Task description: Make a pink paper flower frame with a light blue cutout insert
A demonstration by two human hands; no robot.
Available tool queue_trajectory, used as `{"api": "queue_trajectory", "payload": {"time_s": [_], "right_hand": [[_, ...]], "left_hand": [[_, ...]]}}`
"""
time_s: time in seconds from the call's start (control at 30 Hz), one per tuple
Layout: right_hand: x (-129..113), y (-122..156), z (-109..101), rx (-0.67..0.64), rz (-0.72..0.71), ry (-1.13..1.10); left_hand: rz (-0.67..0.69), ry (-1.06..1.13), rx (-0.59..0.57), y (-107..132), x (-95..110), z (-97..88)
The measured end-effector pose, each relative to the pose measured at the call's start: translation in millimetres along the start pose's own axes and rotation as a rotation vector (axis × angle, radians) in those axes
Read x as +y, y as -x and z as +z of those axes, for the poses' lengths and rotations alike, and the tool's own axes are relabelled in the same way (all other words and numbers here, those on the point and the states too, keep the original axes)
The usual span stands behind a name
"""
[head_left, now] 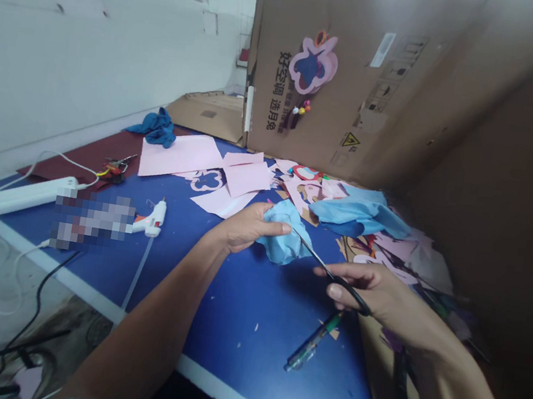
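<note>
My left hand (248, 227) pinches a piece of light blue fabric (282, 246) between thumb and fingers, above the blue table (239, 370). In my right hand (363, 289) are black-handled scissors (355, 296), gripped by the loops, with the blades pointing left to the fabric's edge. Whether the blades are inside the cloth I cannot tell. Below my right hand a clear pen with a green grip (311, 345) lies on the table. Just past the fabric is a larger light blue cloth (358, 211), crumpled among paper scraps.
Pink paper sheets (179, 155) and a cut flower outline (207, 181) lie farther back. On the left are a white glue gun (156, 217), a power strip (34, 195), cables and a dark blue cloth (159, 126). A large cardboard box (357, 11) stands behind, with a flower ornament (313, 65) on it.
</note>
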State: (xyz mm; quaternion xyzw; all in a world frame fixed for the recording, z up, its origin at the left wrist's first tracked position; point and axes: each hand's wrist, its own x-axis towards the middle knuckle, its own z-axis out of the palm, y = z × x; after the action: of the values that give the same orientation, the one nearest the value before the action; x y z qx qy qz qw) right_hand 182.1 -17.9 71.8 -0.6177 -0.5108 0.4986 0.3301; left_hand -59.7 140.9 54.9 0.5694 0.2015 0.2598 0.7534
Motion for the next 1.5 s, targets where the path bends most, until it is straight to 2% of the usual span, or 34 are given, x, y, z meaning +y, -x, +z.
{"api": "queue_trajectory", "payload": {"time_s": [0.83,1.5], "right_hand": [[8.4,-3.5,-3.3,-0.028,0.016,-0.001],[3.5,-1.7,-2.1,-0.019,0.018,0.015]], "left_hand": [[-0.003,-0.009,0.025,-1.6,-1.9,-1.1],[0.0,0.0,0.031,-2.3,-2.0,-2.0]]}}
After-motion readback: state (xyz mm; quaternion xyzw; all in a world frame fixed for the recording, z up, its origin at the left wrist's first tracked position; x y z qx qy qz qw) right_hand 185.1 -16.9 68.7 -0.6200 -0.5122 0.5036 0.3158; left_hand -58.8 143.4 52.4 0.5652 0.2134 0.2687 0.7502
